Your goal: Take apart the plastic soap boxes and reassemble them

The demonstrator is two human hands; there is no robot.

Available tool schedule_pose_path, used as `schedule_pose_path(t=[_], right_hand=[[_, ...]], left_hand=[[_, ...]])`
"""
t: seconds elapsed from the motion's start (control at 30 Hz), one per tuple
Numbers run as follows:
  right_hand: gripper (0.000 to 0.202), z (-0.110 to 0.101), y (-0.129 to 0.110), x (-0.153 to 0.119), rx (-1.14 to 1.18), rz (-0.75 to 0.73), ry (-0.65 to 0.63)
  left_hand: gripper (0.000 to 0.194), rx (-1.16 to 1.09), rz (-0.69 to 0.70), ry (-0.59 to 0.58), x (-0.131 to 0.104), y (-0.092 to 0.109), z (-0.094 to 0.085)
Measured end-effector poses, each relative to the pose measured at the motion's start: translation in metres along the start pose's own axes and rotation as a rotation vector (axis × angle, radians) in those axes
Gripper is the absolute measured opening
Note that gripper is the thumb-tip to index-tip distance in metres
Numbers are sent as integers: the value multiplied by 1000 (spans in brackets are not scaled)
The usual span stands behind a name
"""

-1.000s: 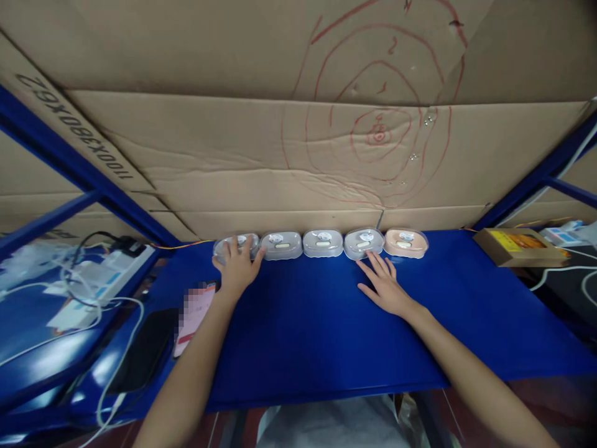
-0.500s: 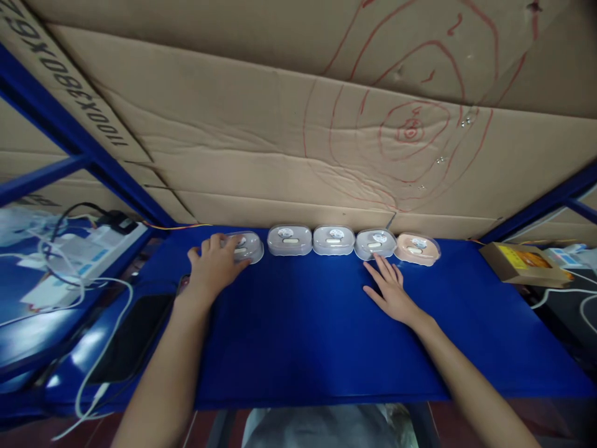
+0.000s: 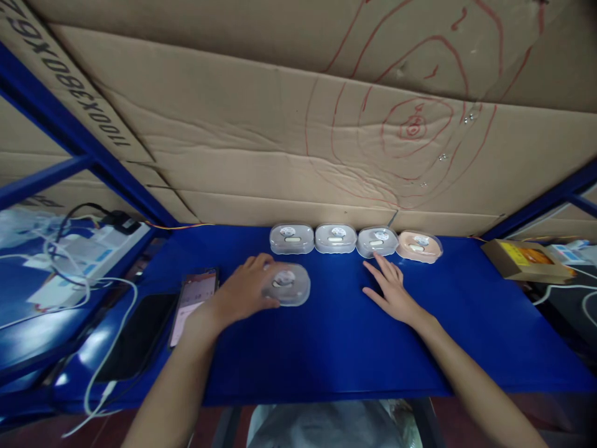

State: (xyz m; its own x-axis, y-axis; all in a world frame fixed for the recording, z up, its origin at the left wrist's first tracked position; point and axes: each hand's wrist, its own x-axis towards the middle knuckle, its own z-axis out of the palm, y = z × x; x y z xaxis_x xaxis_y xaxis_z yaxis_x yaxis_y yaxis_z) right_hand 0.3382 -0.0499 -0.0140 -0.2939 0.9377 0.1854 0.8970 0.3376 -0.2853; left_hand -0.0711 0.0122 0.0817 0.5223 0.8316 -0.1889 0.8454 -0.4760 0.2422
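My left hand (image 3: 249,289) is closed around the left end of a small oval grey box with a clear lid (image 3: 295,286). Its lid bears a round label and a white oblong piece, partly covered by my fingers. My right hand (image 3: 392,292) lies with fingers spread, its fingertips at the front edge of another grey box (image 3: 373,249); contact is hard to tell. Left of that one stand two similar grey boxes, the outer (image 3: 289,246) and the inner (image 3: 334,246). A peach-coloured box (image 3: 422,254) ends the row on the right.
A cardboard wall (image 3: 224,143) with red rings rises behind the blue table (image 3: 317,354). On the left lie a lit phone (image 3: 193,295), a dark phone-like slab (image 3: 137,336), cables and a white power strip (image 3: 100,261). An open brown carton (image 3: 527,264) sits at right.
My left hand has brought the leftmost grey box out of the row, toward me and to the right. The lit phone is now uncovered. My right hand has stayed in place.
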Motion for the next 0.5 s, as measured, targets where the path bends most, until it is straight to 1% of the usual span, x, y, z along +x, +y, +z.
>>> schedule_pose_path(t=[0.03,0.07,0.1,0.17,0.2,0.23,0.3,0.37,0.43,0.5], right_hand=[[75,-3,-8,-2,46,-42,-16],[84,-6,-18,-3,102,-93,-46],[95,-8,-28,-5,160,-152,-89],[117,-10,-48,-9,256,-266,-190],[123,-10,-56,-11,279,-311,-226],[124,-9,-62,-12,287,-340,-244],[114,-7,-67,-13,279,-346,-230],[101,-4,-64,-14,269,-316,-190],[95,-1,-60,-13,266,-304,-164],[96,0,-58,-14,262,-320,-158]], left_hand=[[77,-41,103,-14,0,13,5],[80,-68,175,-17,0,27,12],[81,-69,233,-7,1,40,19],[83,-36,322,50,3,64,35],[85,-32,376,75,5,73,42],[87,-39,422,95,6,78,48],[92,-91,487,112,9,80,54],[97,-171,495,88,11,72,54],[101,-237,451,22,12,60,50],[106,-268,388,-50,11,53,46]])
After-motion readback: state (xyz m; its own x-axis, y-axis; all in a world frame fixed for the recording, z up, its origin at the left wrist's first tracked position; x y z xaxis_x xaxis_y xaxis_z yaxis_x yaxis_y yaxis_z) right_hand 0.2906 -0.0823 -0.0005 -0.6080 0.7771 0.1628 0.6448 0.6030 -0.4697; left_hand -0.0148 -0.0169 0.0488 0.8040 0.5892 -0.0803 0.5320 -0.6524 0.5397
